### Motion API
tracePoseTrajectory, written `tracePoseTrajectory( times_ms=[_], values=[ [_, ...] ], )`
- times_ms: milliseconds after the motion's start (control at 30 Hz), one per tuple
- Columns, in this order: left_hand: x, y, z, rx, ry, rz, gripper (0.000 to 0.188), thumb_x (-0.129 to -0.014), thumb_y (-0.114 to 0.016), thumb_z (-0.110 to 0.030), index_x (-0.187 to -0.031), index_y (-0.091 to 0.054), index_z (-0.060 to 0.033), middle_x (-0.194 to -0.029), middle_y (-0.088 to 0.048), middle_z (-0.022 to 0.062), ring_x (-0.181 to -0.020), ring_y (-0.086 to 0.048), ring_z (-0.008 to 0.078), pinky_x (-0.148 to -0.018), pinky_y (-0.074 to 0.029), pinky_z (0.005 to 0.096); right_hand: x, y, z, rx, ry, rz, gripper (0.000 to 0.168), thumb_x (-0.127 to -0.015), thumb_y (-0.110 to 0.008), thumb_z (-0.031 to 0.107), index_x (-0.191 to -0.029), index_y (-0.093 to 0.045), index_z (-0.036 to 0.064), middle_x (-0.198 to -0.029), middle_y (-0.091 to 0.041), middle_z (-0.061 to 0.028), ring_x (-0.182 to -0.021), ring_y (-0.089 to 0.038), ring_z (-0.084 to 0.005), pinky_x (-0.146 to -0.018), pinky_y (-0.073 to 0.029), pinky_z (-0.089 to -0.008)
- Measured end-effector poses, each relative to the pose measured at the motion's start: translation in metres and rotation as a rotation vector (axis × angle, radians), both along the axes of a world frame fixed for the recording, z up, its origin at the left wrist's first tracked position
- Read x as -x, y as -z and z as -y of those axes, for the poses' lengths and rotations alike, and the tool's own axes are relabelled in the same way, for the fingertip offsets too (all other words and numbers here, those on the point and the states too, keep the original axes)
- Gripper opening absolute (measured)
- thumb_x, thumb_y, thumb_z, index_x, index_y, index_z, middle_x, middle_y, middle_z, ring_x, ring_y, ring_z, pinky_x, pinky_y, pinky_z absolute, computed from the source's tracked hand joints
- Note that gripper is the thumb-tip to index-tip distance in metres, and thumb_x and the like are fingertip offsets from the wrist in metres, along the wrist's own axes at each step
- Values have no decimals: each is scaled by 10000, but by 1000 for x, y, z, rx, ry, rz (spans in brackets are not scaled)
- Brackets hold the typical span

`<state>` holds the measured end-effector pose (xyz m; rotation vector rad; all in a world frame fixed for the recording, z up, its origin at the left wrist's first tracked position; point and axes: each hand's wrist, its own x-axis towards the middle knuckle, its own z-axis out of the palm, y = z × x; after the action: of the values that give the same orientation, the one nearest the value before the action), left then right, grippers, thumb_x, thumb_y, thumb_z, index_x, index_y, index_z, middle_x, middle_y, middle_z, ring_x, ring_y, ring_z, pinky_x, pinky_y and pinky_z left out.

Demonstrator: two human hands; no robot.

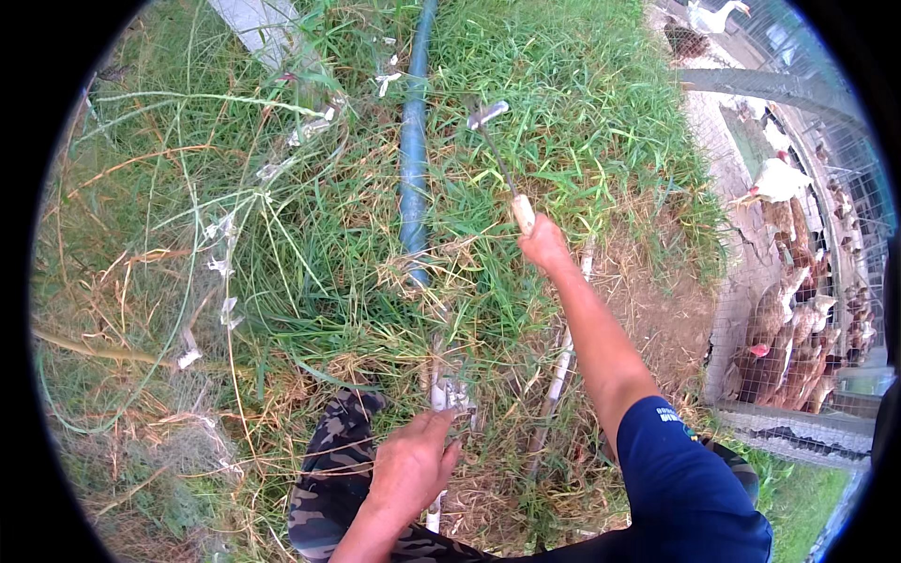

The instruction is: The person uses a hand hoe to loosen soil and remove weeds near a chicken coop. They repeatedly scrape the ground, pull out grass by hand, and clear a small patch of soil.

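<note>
My right hand (543, 245), arm stretched forward, grips the pale handle of a short weeding tool (523, 214). A thin metal shaft runs from that handle to a small crosswise blade (489, 115) held over green grass (556, 134). Low in the view, my left hand (412, 461) hangs near my camouflage-clad knee, thumb and fingers pointing forward. Just beyond its fingertips lies a crumpled whitish scrap (450, 394) on a narrow pale pipe (434, 517). Whether the fingers pinch anything is not visible.
A blue pipe (414, 155) runs through the grass ahead. Another whitish pipe (562, 366) lies beside bare soil (654, 302). Behind wire mesh (781, 440) on the right are several chickens (778, 179) and a white goose (714, 15). Tangled netting (190, 450) and dry stems spread leftward.
</note>
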<state>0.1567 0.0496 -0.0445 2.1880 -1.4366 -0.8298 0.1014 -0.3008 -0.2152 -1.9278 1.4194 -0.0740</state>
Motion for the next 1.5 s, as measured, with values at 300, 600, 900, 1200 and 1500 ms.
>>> tracePoseTrajectory(
  times_ms=[300, 600, 900, 1200, 1500],
  values=[
    [-4, -5, -5, -60, 15, 28, 341, -764, -659, -119, -1070, -571, 4, -995, -623, 187, -879, -615, 346, -753, -507, 400, 184, 69, -273, -371, 22, -198, 501, -733, -630, 116, -1164, -443, -57, -909, -615, -293, -844, -622, -429, -739, -518, -467],
    [4, 1, -2, -33, 100, 61, 350, -754, -665, -129, -1061, -562, 5, -919, -610, 178, -837, -606, 361, -707, -494, 425, 246, -3, -318, -223, 63, -91, 359, -702, -655, 167, -960, -501, -30, -853, -604, -295, -820, -603, -449, -698, -488, -476],
    [4, 4, 4, -74, 108, 54, 307, -747, -667, -137, -1004, -559, -6, -883, -607, 176, -826, -604, 365, -705, -487, 437, 138, 41, -172, -166, 20, -178, 385, -750, -616, 137, -1041, -494, -82, -875, -608, -290, -827, -628, -404, -721, -509, -447],
    [-6, -1, -6, -118, 37, 71, 367, -759, -664, -169, -1080, -573, -15, -1004, -619, 185, -916, -595, 368, -783, -485, 423, 300, -55, -361, -536, -101, -112, 332, -777, -608, 119, -1012, -483, -79, -692, -583, -157, -575, -593, -239, -515, -488, -363],
    [-40, -1, -10, 555, -619, -177, 252, -814, -589, -20, -1062, -576, 22, -865, -626, 118, -765, -619, 188, -710, -496, 298, 223, -206, -322, -1168, 152, 514, 248, -817, -567, 23, -1009, -415, -20, -598, -506, -55, -474, -522, -139, -423, -443, -295]
  ],
)
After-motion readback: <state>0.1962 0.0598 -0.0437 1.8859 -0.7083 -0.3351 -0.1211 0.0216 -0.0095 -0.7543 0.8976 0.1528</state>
